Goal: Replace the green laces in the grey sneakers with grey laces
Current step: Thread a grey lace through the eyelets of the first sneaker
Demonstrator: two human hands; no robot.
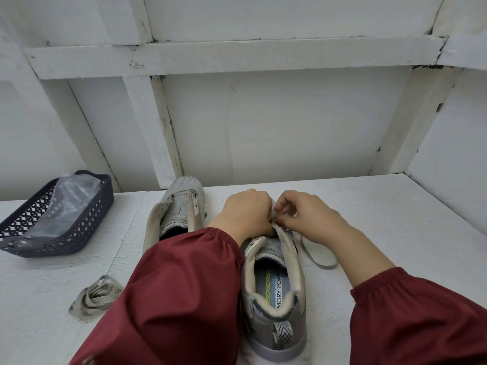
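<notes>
Head view. Two grey sneakers stand side by side on the white desk (pixel 369 206), toes pointing away. The far sneaker (pixel 175 206) is bare of laces, its tongue exposed. The near sneaker (pixel 274 283) sits between the forearms, with a thin grey lace (pixel 323 265) trailing from its forward eyelets in a slack loop on the desk to the right. Both hands meet over those eyelets. The left hand (pixel 245 214) has its grip curled down on the front of the upper, apparently steadying the eyelet edge, though its fingertips are hidden. The right hand (pixel 308 219) has its grip pressed together, pinching what appears to be the lace tip at the eyelet. The lace is judged light, limp and flat. It cannot be pushed from behind, so it is best held at the stiff tip for feeding and just behind it for pulling through. The sneaker is light, with a soft mesh upper that will yield and slide unless it is pinned beside the eyelet being threaded. A loose bundle of pale lace (pixel 96 295) lies on the desk at left; its colour is too washed out to name. Farther left is a dark openwork basket (pixel 87 227) holding a clear plastic bag (pixel 71 196). Dark red sleeves (pixel 184 285) cover both forearms.
</notes>
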